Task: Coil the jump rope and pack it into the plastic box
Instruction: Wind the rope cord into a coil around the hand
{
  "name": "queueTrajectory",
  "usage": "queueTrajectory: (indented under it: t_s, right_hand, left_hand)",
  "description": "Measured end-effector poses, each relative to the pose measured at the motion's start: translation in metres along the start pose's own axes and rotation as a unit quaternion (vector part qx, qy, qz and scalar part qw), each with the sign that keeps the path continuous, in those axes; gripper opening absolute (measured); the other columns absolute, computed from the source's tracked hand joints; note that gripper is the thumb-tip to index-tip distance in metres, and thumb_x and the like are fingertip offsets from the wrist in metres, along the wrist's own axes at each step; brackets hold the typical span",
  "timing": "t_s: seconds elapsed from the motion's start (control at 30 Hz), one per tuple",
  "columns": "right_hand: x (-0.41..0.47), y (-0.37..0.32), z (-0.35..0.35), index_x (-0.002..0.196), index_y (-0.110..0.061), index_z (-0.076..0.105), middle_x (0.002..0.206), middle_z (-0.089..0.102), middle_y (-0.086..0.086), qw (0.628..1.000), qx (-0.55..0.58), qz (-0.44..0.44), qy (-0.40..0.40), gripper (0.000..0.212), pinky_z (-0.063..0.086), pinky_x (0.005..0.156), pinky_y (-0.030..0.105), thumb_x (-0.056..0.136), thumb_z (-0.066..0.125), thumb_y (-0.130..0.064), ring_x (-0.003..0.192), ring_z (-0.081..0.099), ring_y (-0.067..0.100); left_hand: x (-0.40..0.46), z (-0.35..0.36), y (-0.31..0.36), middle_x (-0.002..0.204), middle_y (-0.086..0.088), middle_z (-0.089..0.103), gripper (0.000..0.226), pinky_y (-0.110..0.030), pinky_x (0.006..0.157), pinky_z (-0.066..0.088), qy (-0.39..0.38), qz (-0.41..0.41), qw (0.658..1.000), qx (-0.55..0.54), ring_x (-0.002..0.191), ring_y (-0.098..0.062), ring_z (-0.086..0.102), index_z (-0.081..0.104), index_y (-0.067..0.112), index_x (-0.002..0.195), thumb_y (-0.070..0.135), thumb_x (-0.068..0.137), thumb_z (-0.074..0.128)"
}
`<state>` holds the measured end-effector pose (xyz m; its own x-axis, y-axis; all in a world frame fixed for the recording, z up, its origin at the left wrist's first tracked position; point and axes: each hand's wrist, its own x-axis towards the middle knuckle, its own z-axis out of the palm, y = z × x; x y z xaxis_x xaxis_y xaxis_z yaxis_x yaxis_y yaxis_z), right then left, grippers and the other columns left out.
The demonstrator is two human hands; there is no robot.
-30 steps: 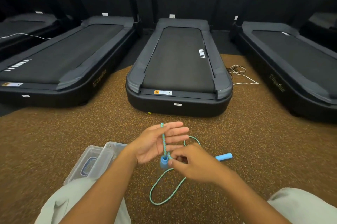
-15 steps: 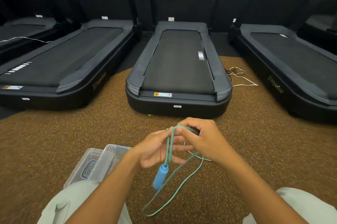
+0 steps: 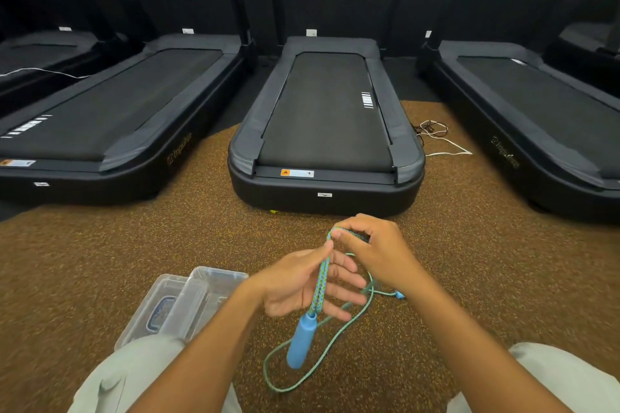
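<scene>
The green-and-blue jump rope (image 3: 321,278) runs doubled across the palm of my left hand (image 3: 298,285), whose fingers are spread. One blue handle (image 3: 301,340) hangs below that palm. My right hand (image 3: 375,251) pinches the top of the rope loop just beyond my left fingertips. Slack rope (image 3: 322,359) loops down onto the floor. A bit of the second blue handle (image 3: 399,294) shows under my right wrist. The clear plastic box (image 3: 208,298) stands open on the floor to the left, next to its lid (image 3: 157,308).
I sit on a brown speckled floor (image 3: 134,244), my knees in pale trousers (image 3: 134,375) at the bottom. Black treadmills stand ahead: one straight in front (image 3: 325,130), one left (image 3: 100,130), one right (image 3: 536,117). Loose cables (image 3: 436,137) lie by the middle treadmill.
My right hand came up from beside the handle to my left fingertips, laying a second rope strand across the palm. The blue handle now hangs lower below my left hand.
</scene>
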<state>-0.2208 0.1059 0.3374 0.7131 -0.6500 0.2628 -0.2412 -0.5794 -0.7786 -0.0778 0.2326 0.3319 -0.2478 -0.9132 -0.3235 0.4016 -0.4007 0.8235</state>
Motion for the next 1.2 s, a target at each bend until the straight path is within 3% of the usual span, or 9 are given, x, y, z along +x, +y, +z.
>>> queueTrajectory:
  t_s: [0.17,0.3,0.43,0.57,0.8,0.9,1.0,1.13,1.2]
  right_hand:
    - [0.001,0.007,0.003,0.094,-0.030,0.080,0.092,0.080,-0.010,0.998,0.052,0.025,-0.020,0.008,0.057,0.085,0.030,0.095,0.074,-0.024,0.087,0.072,0.003]
    - [0.000,0.015,0.006,0.102,-0.026,0.079,0.093,0.080,0.004,0.992,0.106,0.072,-0.010,0.011,0.058,0.088,0.048,0.096,0.072,-0.020,0.092,0.074,0.029]
    - [-0.006,0.024,0.011,0.101,-0.033,0.079,0.094,0.080,0.005,0.988,0.116,0.097,-0.042,0.017,0.057,0.087,0.056,0.099,0.068,-0.019,0.085,0.071,0.019]
    - [-0.013,0.023,0.014,0.101,-0.028,0.079,0.091,0.079,0.003,0.984,0.115,0.104,-0.085,0.037,0.058,0.071,0.035,0.095,0.058,0.002,0.078,0.069,0.010]
    - [-0.027,0.022,0.029,0.090,-0.026,0.078,0.074,0.076,-0.009,0.980,0.105,0.109,-0.126,0.030,0.050,0.064,0.019,0.106,0.056,-0.013,0.069,0.065,-0.004]
    - [-0.030,0.019,0.032,0.103,-0.012,0.079,0.089,0.080,0.008,0.979,0.101,0.111,-0.136,0.029,0.059,0.067,0.030,0.103,0.052,-0.002,0.077,0.072,0.011]
    - [-0.033,0.022,0.037,0.092,-0.015,0.076,0.080,0.078,0.002,0.974,0.056,0.126,-0.179,0.030,0.060,0.082,0.046,0.104,0.049,-0.013,0.075,0.075,0.016]
    - [-0.039,0.016,0.043,0.082,-0.039,0.072,0.079,0.074,0.002,0.965,0.051,0.126,-0.226,0.042,0.060,0.078,0.037,0.105,0.049,-0.013,0.074,0.077,0.018]
    - [-0.040,0.013,0.046,0.075,-0.038,0.069,0.074,0.074,-0.004,0.964,0.052,0.126,-0.227,0.043,0.058,0.072,0.027,0.104,0.050,-0.012,0.074,0.077,0.019]
  left_hand:
    - [-0.001,-0.001,0.000,0.116,-0.021,0.069,0.042,-0.064,0.100,0.048,-0.012,0.010,1.000,0.013,0.110,-0.044,0.068,0.058,0.004,0.112,0.039,0.108,0.034]
    - [-0.002,-0.001,0.002,0.117,-0.020,0.068,0.038,-0.063,0.097,0.050,-0.006,0.044,0.999,-0.012,0.105,-0.042,0.071,0.058,0.005,0.110,0.035,0.109,0.034]
    - [-0.002,-0.005,0.003,0.130,-0.022,0.065,0.040,-0.062,0.094,0.052,-0.005,0.059,0.998,-0.028,0.109,-0.046,0.069,0.061,0.004,0.116,0.034,0.108,0.036]
    - [-0.002,-0.009,0.005,0.144,-0.019,0.059,0.047,-0.060,0.094,0.055,-0.008,0.059,0.998,-0.015,0.117,-0.044,0.066,0.059,0.003,0.132,0.036,0.108,0.036]
    - [-0.002,-0.017,0.007,0.153,-0.010,0.051,0.050,-0.065,0.099,0.046,-0.014,0.056,0.998,-0.028,0.125,-0.042,0.061,0.041,0.015,0.153,0.038,0.109,0.032]
    - [-0.002,-0.019,0.009,0.157,-0.002,0.048,0.051,-0.067,0.101,0.042,-0.015,0.058,0.998,-0.018,0.133,-0.044,0.053,0.036,0.021,0.155,0.039,0.108,0.032]
    - [-0.002,-0.024,0.013,0.159,0.003,0.044,0.053,-0.065,0.101,0.043,-0.008,0.063,0.997,-0.039,0.135,-0.046,0.050,0.032,0.024,0.158,0.040,0.107,0.032]
    - [-0.004,-0.030,0.014,0.160,0.006,0.044,0.055,-0.065,0.102,0.043,-0.009,0.062,0.997,-0.050,0.136,-0.046,0.049,0.033,0.026,0.157,0.041,0.105,0.038]
    - [-0.004,-0.030,0.014,0.159,0.006,0.044,0.053,-0.066,0.102,0.043,-0.008,0.062,0.997,-0.048,0.136,-0.046,0.050,0.034,0.028,0.156,0.041,0.105,0.037]
